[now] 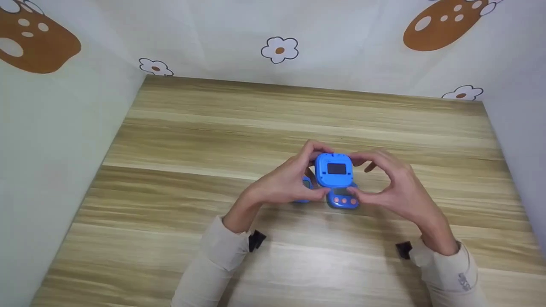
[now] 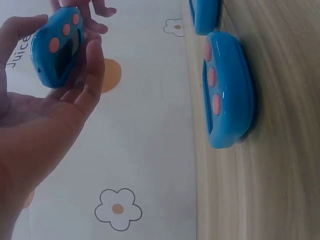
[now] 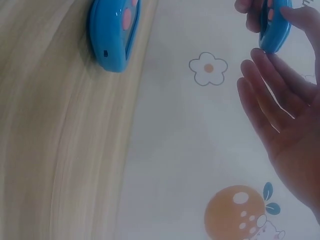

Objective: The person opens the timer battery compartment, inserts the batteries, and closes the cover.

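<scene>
Off-white printed sheeting [image 1: 341,38] hangs beyond the held gadget [image 1: 334,171] from where I'm standing, and a wood-grain tabletop [image 1: 204,128] spreads out underneath it. Left hand [image 1: 290,181] has the gadget's left side, fingers up at the top edge and thumb by the bottom one. Right hand [image 1: 403,187] is a lighter pinch on its right side, just fingertip and thumb at the corners, spare fingers spread away from it. The gadget itself is blue, rounded, up off the wood, back turned to the person. Two more blue ones lie below it: a near gadget [image 1: 344,197] peeking out from under its lower edge, and a side gadget [image 1: 306,183] off to its left, mostly hidden by the hand. On its back there's a dark panel [image 1: 337,169]; can't tell what that is. Round its other face sit pink buttons [image 2: 66,30]. Imo the trick here is rim grip only, nothing pressing those, left hand taking the weight, right just steadying, and both wrists turning together so it doesn't slip.
</scene>
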Tool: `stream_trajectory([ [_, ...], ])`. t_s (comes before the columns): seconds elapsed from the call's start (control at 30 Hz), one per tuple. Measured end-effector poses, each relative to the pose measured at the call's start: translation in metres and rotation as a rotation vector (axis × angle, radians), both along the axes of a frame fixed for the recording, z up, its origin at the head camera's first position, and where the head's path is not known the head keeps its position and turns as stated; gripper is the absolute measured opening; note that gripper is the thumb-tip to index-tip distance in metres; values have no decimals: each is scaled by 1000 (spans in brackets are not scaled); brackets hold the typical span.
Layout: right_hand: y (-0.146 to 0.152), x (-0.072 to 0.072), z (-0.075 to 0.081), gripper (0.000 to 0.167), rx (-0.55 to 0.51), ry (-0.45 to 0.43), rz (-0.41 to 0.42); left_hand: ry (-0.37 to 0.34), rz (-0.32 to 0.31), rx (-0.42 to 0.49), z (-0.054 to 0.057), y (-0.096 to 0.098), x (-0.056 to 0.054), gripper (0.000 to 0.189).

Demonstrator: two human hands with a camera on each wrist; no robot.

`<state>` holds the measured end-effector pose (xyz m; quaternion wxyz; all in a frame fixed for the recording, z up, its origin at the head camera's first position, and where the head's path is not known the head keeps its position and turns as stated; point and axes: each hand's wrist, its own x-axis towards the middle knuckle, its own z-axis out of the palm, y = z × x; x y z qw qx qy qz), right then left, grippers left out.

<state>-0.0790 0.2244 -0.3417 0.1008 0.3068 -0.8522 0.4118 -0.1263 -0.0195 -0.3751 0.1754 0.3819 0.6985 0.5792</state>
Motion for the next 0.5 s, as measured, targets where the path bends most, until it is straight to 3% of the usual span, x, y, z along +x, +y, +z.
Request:
stream_trajectory([
  [0.27, 0, 1, 1, 57, -7, -12, -16, 32, 27, 0, -2, 1, -1, 70],
  [0.37, -3, 2, 2, 50, -59, -21, -63, 53, 154, 6, -2, 5, 1, 69],
  [0.5, -11, 3, 4, 52, -120, -26, -79, 64, 398, -7, -2, 15, 7, 77],
])
